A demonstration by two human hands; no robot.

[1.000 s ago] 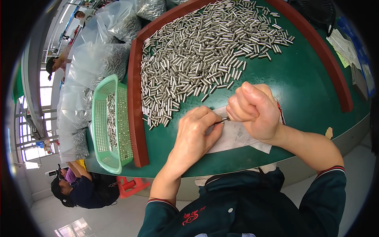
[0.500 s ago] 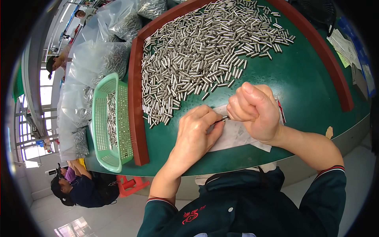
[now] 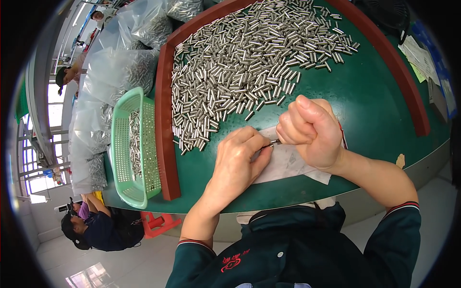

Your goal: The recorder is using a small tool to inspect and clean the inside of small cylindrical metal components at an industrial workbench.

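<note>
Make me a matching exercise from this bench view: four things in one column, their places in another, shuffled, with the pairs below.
Things:
1. green basket
2. pile of metal tubes
3. white paper sheet
4. clear plastic bags

Places:
A. under the two hands
B. beyond the basket, at the table's left end
C. outside the red-brown rim, at the table's near-left edge
D. spread on the green mat inside the red-brown rim

Pairs: 1-C, 2-D, 3-A, 4-B

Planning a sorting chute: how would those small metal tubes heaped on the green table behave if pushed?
The metal tubes look round and smooth, so they would probably roll and slip apart. Being loosely heaped, a push likely scatters them until the red rim stops them.
</note>
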